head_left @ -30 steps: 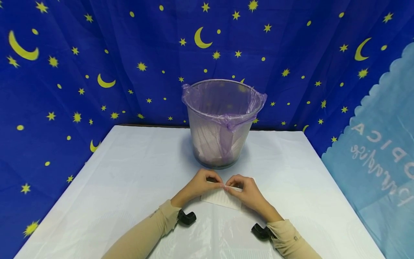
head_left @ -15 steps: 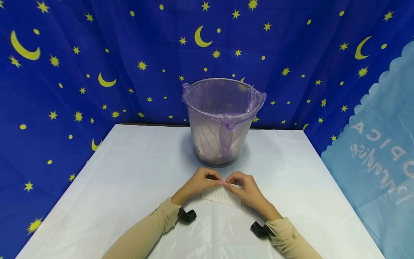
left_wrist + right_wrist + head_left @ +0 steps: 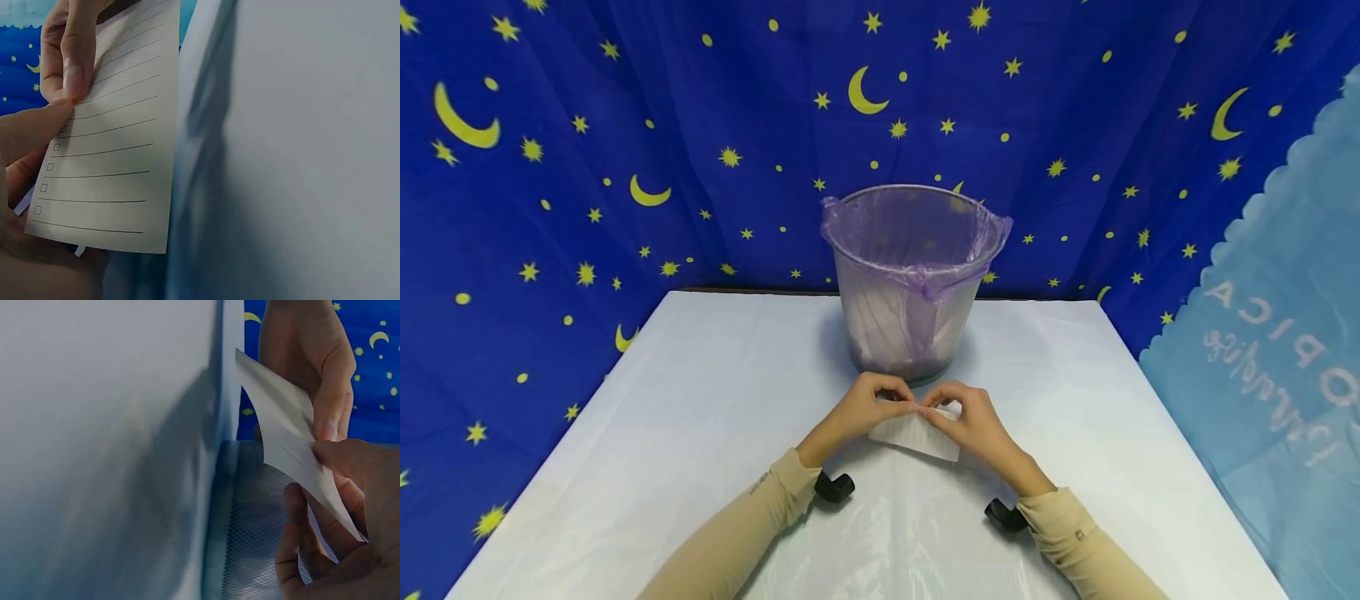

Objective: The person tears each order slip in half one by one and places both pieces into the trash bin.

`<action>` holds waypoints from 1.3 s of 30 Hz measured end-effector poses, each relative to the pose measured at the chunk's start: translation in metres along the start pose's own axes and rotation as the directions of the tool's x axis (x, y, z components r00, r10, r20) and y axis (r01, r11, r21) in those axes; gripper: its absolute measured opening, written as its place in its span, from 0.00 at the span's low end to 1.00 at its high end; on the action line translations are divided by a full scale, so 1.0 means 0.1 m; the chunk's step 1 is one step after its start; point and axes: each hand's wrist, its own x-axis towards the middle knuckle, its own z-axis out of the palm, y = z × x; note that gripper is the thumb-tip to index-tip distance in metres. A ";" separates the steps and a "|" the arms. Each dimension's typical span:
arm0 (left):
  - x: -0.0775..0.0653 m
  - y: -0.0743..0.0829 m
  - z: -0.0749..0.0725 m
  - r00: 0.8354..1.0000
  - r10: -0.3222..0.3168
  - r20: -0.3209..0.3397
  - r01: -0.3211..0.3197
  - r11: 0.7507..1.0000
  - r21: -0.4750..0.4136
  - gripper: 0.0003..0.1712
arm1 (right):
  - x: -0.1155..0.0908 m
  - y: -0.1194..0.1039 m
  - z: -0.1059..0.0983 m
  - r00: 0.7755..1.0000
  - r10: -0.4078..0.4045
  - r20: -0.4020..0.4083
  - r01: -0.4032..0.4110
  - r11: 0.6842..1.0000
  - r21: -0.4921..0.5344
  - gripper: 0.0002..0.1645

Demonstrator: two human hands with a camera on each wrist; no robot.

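Note:
A lined sheet of paper (image 3: pixel 917 435) with small checkboxes down one side is held between both hands, just in front of the bin. My left hand (image 3: pixel 867 410) pinches its upper edge between thumb and curled fingers. Right beside it, my right hand (image 3: pixel 967 421) pinches the same edge, the two thumb tips almost meeting. In the left wrist view the printed side of the paper (image 3: pixel 119 137) faces the camera, whole and slightly curved. The right wrist view has the paper (image 3: pixel 287 425) nearly edge-on, with fingers behind it.
A silver mesh bin (image 3: pixel 887 308) with a purple plastic liner (image 3: pixel 931 283) stands at the back middle of the white-covered table (image 3: pixel 722 375). Pale crumpled stuff shows low inside it. Behind hangs a blue star-and-moon curtain (image 3: pixel 737 100). A light blue cloth (image 3: pixel 1285 275) hangs at right.
Both hands have moved slightly away from the body toward the bin, lifting the paper a little with them. Their pinch on its edge stays the same.

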 end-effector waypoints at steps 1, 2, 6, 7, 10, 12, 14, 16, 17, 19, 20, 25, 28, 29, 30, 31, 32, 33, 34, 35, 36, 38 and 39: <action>0.01 0.03 -0.02 1.000 0.000 -0.001 0.000 1.000 0.005 0.03 | 0.02 -0.02 -0.02 1.000 0.001 0.006 -0.001 1.000 0.000 0.04; 0.02 0.06 -0.03 1.000 0.001 -0.002 -0.001 1.000 0.010 0.03 | 0.04 -0.04 -0.03 1.000 0.002 0.010 -0.002 1.000 0.001 0.04; 0.06 0.19 -0.08 1.000 -0.013 -0.009 0.013 1.000 0.023 0.03 | 0.11 -0.11 -0.10 1.000 0.009 0.015 -0.009 1.000 0.012 0.04; 0.08 0.22 -0.09 1.000 -0.017 -0.010 0.018 0.999 0.027 0.03 | 0.13 -0.12 -0.12 1.000 0.010 0.016 -0.010 1.000 0.012 0.04; 0.11 0.30 -0.13 1.000 -0.023 -0.012 0.023 0.999 0.041 0.02 | 0.19 -0.16 -0.18 1.000 0.017 0.022 -0.017 1.000 0.010 0.06; 0.14 0.35 -0.16 1.000 -0.009 -0.013 0.010 0.998 0.056 0.02 | 0.23 -0.19 -0.22 1.000 0.012 0.023 -0.013 1.000 0.004 0.06; 0.16 0.39 -0.19 1.000 0.014 -0.017 -0.013 0.998 0.065 0.02 | 0.27 -0.22 -0.26 1.000 0.001 0.019 -0.001 1.000 0.005 0.07; 0.18 0.43 -0.21 0.999 0.033 -0.026 -0.032 0.997 0.067 0.02 | 0.31 -0.25 -0.29 1.000 -0.013 0.011 0.013 1.000 0.004 0.07; 0.19 0.44 -0.22 0.999 0.038 -0.030 -0.035 0.997 0.068 0.02 | 0.33 -0.26 -0.31 1.000 -0.017 0.009 0.017 1.000 0.005 0.07; 0.20 0.47 -0.23 0.999 0.039 -0.036 -0.036 0.997 0.068 0.03 | 0.35 -0.29 -0.33 1.000 -0.019 0.011 0.019 1.000 0.005 0.05; 0.20 0.49 -0.24 0.999 0.036 -0.039 -0.033 0.997 0.069 0.03 | 0.37 -0.30 -0.34 1.000 -0.017 0.013 0.017 1.000 0.003 0.04; 0.24 0.61 -0.29 0.998 0.049 -0.050 -0.046 0.997 0.067 0.03 | 0.44 -0.40 -0.43 1.000 -0.026 0.011 0.026 1.000 -0.014 0.03; 0.28 0.71 -0.33 0.996 0.069 -0.056 -0.066 0.996 0.057 0.03 | 0.49 -0.47 -0.50 0.999 -0.049 -0.005 0.049 0.998 -0.026 0.02; 0.30 0.75 -0.34 0.996 0.072 -0.056 -0.069 0.996 0.056 0.03 | 0.51 -0.49 -0.53 0.998 -0.055 -0.011 0.055 0.998 -0.030 0.02; 0.31 0.77 -0.35 0.996 0.073 -0.055 -0.070 0.996 0.055 0.03 | 0.53 -0.50 -0.55 0.998 -0.058 -0.013 0.057 0.998 -0.029 0.02; 0.32 0.80 -0.35 0.996 0.073 -0.051 -0.070 0.996 0.054 0.04 | 0.54 -0.52 -0.57 0.998 -0.061 -0.015 0.061 0.998 -0.032 0.02; 0.33 0.83 -0.36 0.996 0.073 -0.049 -0.070 0.996 0.053 0.04 | 0.55 -0.53 -0.59 0.998 -0.067 -0.015 0.067 0.997 -0.034 0.03; 0.34 0.85 -0.36 0.996 0.073 -0.049 -0.071 0.996 0.052 0.04 | 0.56 -0.53 -0.61 0.997 -0.072 -0.016 0.071 0.997 -0.036 0.03; 0.35 0.88 -0.37 0.996 0.075 -0.048 -0.072 0.996 0.052 0.04 | 0.57 -0.54 -0.63 0.997 -0.074 -0.017 0.073 0.997 -0.039 0.03; 0.36 0.90 -0.38 0.996 0.075 -0.049 -0.073 0.996 0.053 0.04 | 0.58 -0.55 -0.64 0.996 -0.082 -0.018 0.081 0.996 -0.041 0.04; 0.36 0.92 -0.38 0.996 0.080 -0.050 -0.078 0.996 0.054 0.04 | 0.60 -0.56 -0.66 0.996 -0.092 -0.019 0.091 0.995 -0.041 0.04; 0.37 0.97 -0.40 0.994 0.092 -0.055 -0.089 0.994 0.060 0.04 | 0.62 -0.58 -0.68 0.993 -0.116 -0.024 0.115 0.992 -0.042 0.04; 0.38 1.00 -0.41 0.993 0.101 -0.057 -0.097 0.993 0.066 0.04 | 0.64 -0.60 -0.69 0.992 -0.126 -0.028 0.125 0.991 -0.041 0.03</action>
